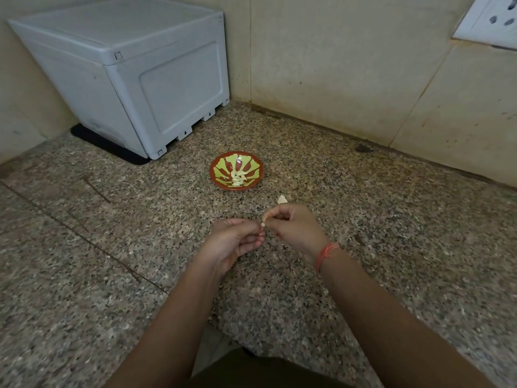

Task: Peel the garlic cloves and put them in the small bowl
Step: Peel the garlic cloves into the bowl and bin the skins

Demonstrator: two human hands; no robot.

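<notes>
1. A small pale garlic clove [263, 224] was held above the speckled granite counter [391, 233], right where the fingertips of the two hands met.
2. The left hand [237, 243] lay palm up with its fingers curled inward, and its thumb and forefinger pinched the clove from the left.
3. The right hand [293, 228] had its fingers bent, and its thumb and forefinger pinched the same clove from the right. It wore a red thread bracelet [326, 254] at the wrist.
4. The small round red-brown bowl with a green leaf pattern [212, 172] stood on the counter beyond the hands, apart from them and slightly to their left.
5. Several peeled pale garlic cloves [237, 177] lay heaped in the bottom of that bowl.
6. A scrap of whitish garlic skin [282, 199] lay on the counter just beyond the right hand, between it and the bowl.
7. A grey plastic box with a lid [126, 79] sat in the far left corner on a black mat [112, 148].
8. A white wall socket [492, 21] showed at the upper right.
</notes>
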